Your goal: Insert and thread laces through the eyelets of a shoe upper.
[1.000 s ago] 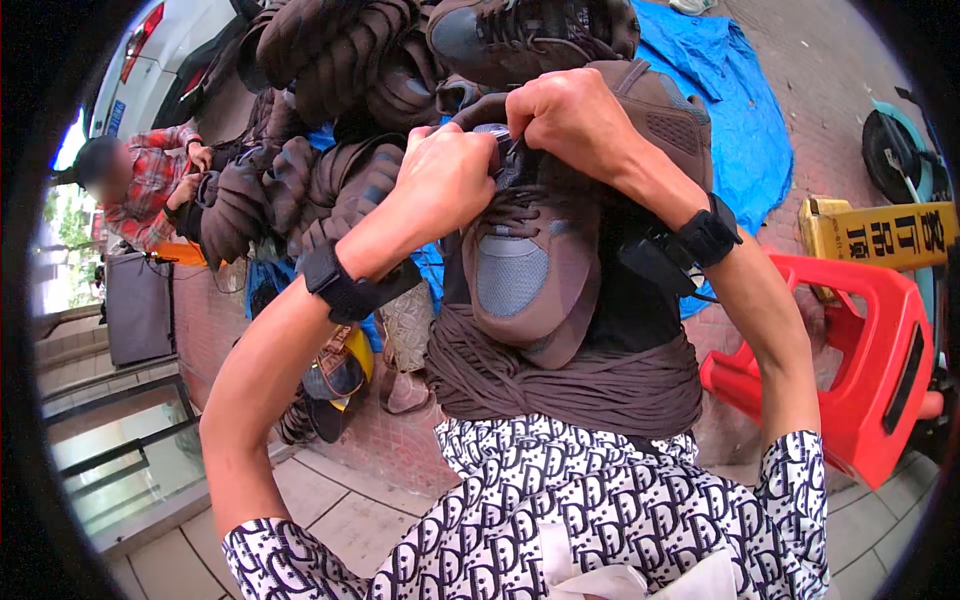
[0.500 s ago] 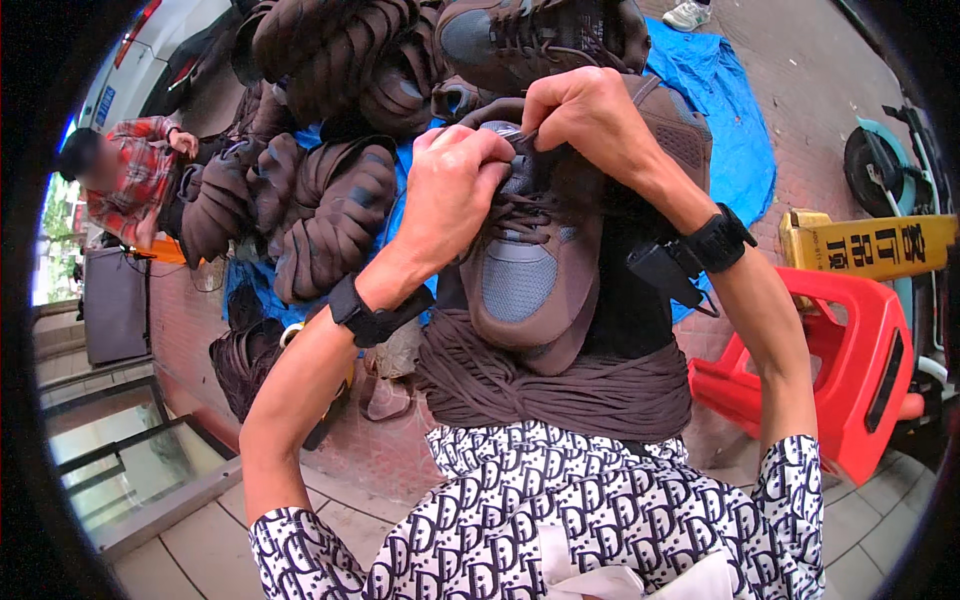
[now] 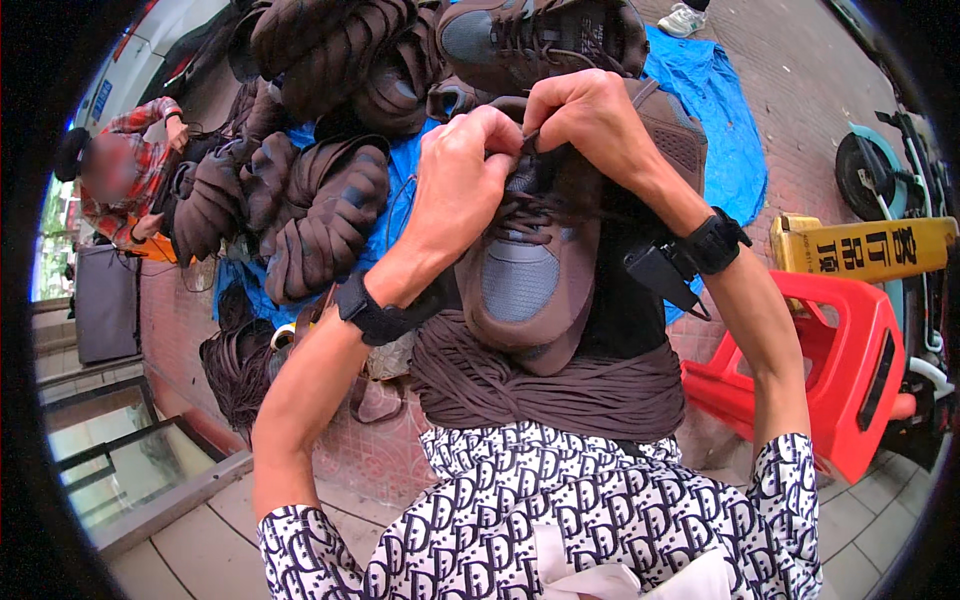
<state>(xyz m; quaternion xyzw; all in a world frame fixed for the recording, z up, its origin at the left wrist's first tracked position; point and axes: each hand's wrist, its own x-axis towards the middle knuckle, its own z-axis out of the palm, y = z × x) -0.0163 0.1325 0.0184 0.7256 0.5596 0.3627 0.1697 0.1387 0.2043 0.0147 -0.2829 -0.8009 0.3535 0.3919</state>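
Note:
A brown sneaker (image 3: 520, 280) with a grey-blue mesh toe lies on my lap, its toe toward me. Dark laces (image 3: 525, 215) cross its front. At the top of its tongue, my left hand (image 3: 465, 175) is closed in a pinch on the shoelace. Close beside it, my right hand (image 3: 585, 120) pinches the same dark lace between thumb and fingers. My fingers partly hide the shoe's collar and upper eyelets. Under the toe, a thick bundle of brown shoelaces (image 3: 550, 390) lies across my lap.
Beyond my hands, another brown sneaker (image 3: 540, 45) and piles of brown shoe uppers (image 3: 330, 215) lie on a blue tarp (image 3: 720, 130). A red plastic stool (image 3: 840, 370) and a yellow sign (image 3: 860, 247) stand at right. Another person (image 3: 125, 175) sits at far left.
My left hand has turned slightly, its pinching fingers now closer to my right fingertips. My right hand has hardly moved. The view has shifted a little.

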